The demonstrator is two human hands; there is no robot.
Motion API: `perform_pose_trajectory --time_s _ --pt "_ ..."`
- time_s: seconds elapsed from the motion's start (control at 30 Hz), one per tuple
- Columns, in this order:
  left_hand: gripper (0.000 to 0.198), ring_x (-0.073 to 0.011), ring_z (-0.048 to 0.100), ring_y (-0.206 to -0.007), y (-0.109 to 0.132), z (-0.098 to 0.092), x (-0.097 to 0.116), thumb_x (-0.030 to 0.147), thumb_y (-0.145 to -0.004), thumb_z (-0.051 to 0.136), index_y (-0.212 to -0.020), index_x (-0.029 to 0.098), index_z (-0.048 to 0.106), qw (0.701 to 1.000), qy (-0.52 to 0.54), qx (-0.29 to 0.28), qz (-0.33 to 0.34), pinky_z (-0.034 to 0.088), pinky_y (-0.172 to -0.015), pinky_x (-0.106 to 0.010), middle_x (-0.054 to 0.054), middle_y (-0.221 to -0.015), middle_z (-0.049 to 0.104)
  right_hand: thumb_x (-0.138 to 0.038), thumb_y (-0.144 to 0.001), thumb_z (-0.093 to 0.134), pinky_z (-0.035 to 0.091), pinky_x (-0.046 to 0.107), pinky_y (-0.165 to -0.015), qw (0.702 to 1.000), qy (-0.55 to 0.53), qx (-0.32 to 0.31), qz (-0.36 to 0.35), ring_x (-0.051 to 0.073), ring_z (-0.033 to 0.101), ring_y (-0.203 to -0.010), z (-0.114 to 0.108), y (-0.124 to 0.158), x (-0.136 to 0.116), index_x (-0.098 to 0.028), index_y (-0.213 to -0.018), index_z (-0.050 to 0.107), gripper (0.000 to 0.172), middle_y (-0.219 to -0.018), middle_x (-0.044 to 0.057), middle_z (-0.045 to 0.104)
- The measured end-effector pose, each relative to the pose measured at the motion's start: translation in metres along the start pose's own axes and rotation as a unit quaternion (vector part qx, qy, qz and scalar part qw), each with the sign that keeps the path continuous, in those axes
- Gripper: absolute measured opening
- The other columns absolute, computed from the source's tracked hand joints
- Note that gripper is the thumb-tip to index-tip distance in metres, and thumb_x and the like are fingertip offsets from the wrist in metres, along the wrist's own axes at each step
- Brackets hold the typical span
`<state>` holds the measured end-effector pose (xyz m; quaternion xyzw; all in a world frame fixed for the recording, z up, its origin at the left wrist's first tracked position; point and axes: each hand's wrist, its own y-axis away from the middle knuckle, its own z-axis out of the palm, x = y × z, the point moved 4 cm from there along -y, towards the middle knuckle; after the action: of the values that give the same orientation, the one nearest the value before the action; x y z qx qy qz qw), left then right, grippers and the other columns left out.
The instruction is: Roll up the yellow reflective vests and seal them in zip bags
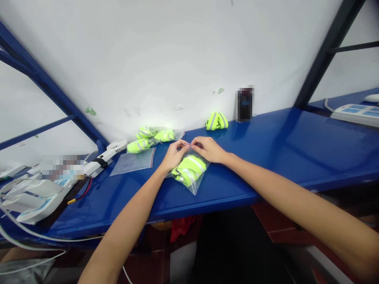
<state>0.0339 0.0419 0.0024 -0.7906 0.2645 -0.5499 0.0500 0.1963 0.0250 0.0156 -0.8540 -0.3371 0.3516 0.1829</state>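
My left hand (175,154) and my right hand (208,148) meet at the top edge of a clear zip bag (194,187), each pinching its reddish seal strip between thumb and fingers. Inside the bag lies a folded neon-yellow reflective vest or strap bundle (189,169) with silver bands. The bag rests on the blue table (251,157), its far edge toward the wall. Left of my hands is a flat clear zip bag (133,161). Behind it, several bagged yellow bundles (140,145) are piled together. An unbagged yellow bundle (217,121) sits against the wall.
A dark, blurred-out upright object (245,104) leans on the wall. At the left are a white handheld fan (117,146), white power strips (44,205), loose cables and a yellow-tipped connector (72,201). Blue frame posts (59,90) rise at the table's left; another power strip (357,114) lies far right.
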Motion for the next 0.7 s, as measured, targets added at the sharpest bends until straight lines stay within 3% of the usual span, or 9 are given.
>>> perform_pose_trajectory --time_s 0.53,0.7 --pt "0.025 -0.0166 0.058 -0.085 0.0009 0.0016 0.0092 0.039 -0.086 0.059 -0.091 0.015 0.063 0.998 -0.057 -0.008 0.029 0.047 -0.077 -0.027 -0.004 -0.089 0.063 -0.021 -0.088 0.052 0.037 0.025 -0.066 1.0 0.013 0.017 0.012 0.015 0.055 -0.071 0.0003 0.0016 -0.0033 -0.015 -0.088 0.064 0.013 -0.083 0.004 0.065" --pt "0.021 -0.0164 0.058 -0.081 -0.0032 -0.0026 0.0022 0.037 -0.082 0.063 -0.086 0.016 0.064 0.999 -0.037 -0.009 0.028 0.045 -0.077 -0.028 -0.002 -0.084 0.063 -0.023 -0.086 0.053 0.037 0.025 -0.066 0.999 0.01 -0.004 0.031 0.015 0.056 -0.071 0.0006 -0.0015 -0.0023 -0.015 -0.087 0.065 0.014 -0.082 0.004 0.066"
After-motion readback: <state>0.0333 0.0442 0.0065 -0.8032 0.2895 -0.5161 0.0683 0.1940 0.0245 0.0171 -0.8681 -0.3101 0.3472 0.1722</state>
